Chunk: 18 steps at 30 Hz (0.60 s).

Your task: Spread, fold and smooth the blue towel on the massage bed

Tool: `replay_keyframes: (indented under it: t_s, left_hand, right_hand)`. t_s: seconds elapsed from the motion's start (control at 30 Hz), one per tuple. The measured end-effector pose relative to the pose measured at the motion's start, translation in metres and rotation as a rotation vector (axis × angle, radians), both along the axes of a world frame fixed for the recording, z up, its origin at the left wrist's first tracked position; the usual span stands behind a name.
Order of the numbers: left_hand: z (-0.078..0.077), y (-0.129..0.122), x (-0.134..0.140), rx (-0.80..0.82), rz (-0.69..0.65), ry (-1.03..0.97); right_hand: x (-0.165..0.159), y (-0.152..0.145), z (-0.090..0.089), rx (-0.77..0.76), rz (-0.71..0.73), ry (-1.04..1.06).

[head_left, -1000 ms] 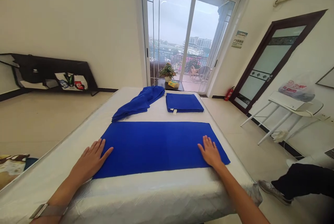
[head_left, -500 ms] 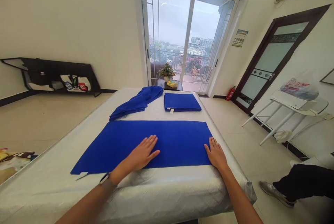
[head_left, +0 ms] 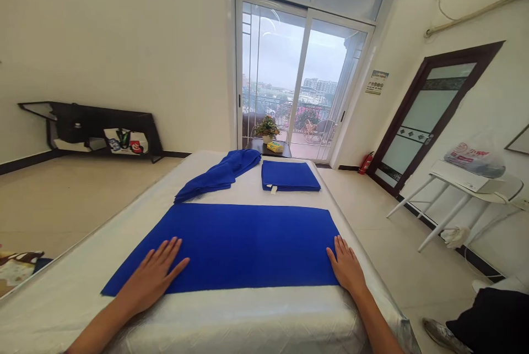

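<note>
A blue cloth (head_left: pixel 248 249) lies spread flat across the near part of a bed-like surface (head_left: pixel 231 321) with a pale, shiny cover. My left hand (head_left: pixel 152 274) rests palm down on the cloth's left part, fingers spread. At the right edge of the cloth, my right hand (head_left: pixel 347 265) lies flat with its fingers stretched forward. Beyond the cloth sits a neat folded stack of blue cloths (head_left: pixel 290 174) with a white tag at its front. To the left of that stack, a loose, rumpled heap of blue cloth (head_left: pixel 219 175) stretches diagonally.
A small dark table with a potted plant (head_left: pixel 267 127) and a yellow packet (head_left: pixel 275 147) stands past the far edge. On the right are a white stool (head_left: pixel 458 183) bearing a plastic bag and a person's leg (head_left: pixel 487 321). A black rack (head_left: pixel 103 131) stands left.
My left hand has slid left across the cloth, from near its middle to its left part. My right hand stays at the right edge. The camera view has tilted up slightly.
</note>
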State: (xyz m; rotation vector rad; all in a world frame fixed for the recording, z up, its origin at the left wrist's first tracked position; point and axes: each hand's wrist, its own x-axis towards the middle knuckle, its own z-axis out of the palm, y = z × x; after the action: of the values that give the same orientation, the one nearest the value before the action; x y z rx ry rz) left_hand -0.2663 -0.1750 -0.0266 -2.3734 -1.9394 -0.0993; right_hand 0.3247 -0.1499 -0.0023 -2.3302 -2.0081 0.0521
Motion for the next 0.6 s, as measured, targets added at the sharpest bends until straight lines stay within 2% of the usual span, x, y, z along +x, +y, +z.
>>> replay_keyframes:
  t_s: [0.07, 0.13, 0.23, 0.3, 0.4, 0.6]
  left_hand:
    - [-0.005, -0.012, -0.032, 0.019, 0.057, 0.057]
    - [-0.009, -0.02, -0.049, 0.039, 0.098, 0.082]
    - [-0.014, -0.024, -0.052, 0.058, 0.1, 0.073]
    - [-0.016, -0.022, -0.047, 0.079, 0.1, 0.056]
    - [-0.02, -0.02, -0.042, 0.126, 0.111, 0.034]
    - [-0.025, -0.021, -0.041, 0.144, 0.123, 0.052]
  right_hand:
    - [0.001, 0.0, 0.0, 0.008, 0.003, -0.01]
    - [0.001, -0.001, 0.003, 0.011, 0.002, -0.025]
    - [-0.005, -0.003, 0.014, 0.007, -0.009, -0.1]
    - [-0.021, -0.006, 0.024, 0.029, 0.002, -0.169]
    - [-0.069, -0.01, 0.039, 0.041, 0.089, -0.161]
    - [-0.205, -0.021, 0.055, -0.029, 0.4, 0.153]
